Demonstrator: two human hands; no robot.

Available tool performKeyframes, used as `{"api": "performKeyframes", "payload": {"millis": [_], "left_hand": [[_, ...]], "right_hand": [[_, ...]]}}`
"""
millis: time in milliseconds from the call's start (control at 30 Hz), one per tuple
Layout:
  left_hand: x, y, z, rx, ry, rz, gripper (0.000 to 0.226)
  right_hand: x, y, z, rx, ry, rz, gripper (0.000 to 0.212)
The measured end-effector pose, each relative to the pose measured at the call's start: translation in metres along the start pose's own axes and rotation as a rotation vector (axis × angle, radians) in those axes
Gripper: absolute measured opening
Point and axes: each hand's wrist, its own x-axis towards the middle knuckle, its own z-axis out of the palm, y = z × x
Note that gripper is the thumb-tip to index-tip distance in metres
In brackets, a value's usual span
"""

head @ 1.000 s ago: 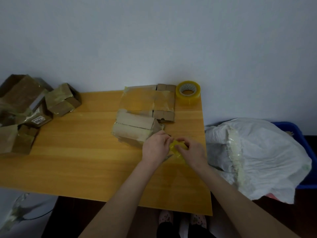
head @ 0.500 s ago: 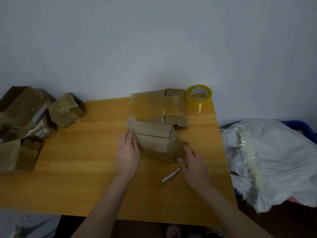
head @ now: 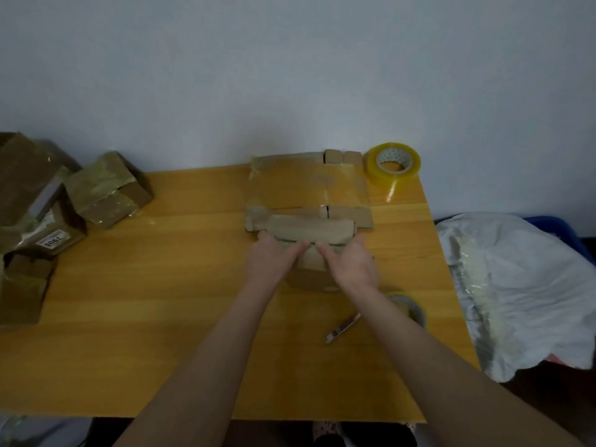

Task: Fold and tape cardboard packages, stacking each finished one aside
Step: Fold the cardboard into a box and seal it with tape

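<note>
A small brown cardboard box (head: 311, 233) stands at the middle of the wooden table (head: 161, 301), its top flaps partly folded. My left hand (head: 274, 259) and my right hand (head: 350, 262) lie side by side on its near side, fingers stretched forward and pressing the flaps. Behind it lies a flattened, taped cardboard sheet (head: 306, 185). A roll of yellow tape (head: 392, 164) stands at the table's far right corner. A second tape roll (head: 408, 306) peeks out from under my right forearm. A small cutter (head: 342, 328) lies on the table near my right arm.
A pile of taped cardboard boxes (head: 48, 214) fills the table's left end, one with a white label. To the right of the table a white plastic sack (head: 522, 285) lies over a blue bin (head: 561, 233). A pale wall rises right behind the table.
My hands let go of the yellow tape piece and moved to the box. They came together from its two sides onto the flaps. The cutter now lies on the table.
</note>
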Motion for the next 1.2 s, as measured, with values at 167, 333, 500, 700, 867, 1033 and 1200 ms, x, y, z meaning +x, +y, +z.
{"api": "performKeyframes", "payload": {"millis": [167,333,500,700,867,1033,1200], "left_hand": [[0.004,-0.018,0.003,-0.074,0.184,0.128,0.031],[0.001,-0.025,0.012,-0.345,0.154,0.116,0.042],[-0.009,-0.031,0.001,-0.446,0.092,-0.020,0.045],[-0.068,-0.039,0.013,-1.051,-0.134,-0.407,0.061],[-0.066,-0.054,-0.011,-0.923,-0.050,-0.244,0.046],[-0.064,-0.071,-0.025,-0.856,-0.067,-0.178,0.050],[-0.046,-0.054,-0.030,-0.735,-0.085,-0.078,0.052]], "right_hand": [[0.010,0.016,0.001,0.032,0.030,-0.075,0.049],[0.012,0.025,0.004,0.075,0.033,-0.149,0.049],[0.028,0.028,-0.013,0.219,-0.152,-0.269,0.054],[0.008,0.006,-0.018,0.225,-0.409,-0.237,0.046],[-0.026,-0.010,0.010,0.098,-0.352,-0.408,0.052],[-0.045,-0.010,0.025,0.105,-0.326,-0.394,0.056],[-0.039,-0.007,0.023,0.203,-0.234,-0.293,0.052]]}}
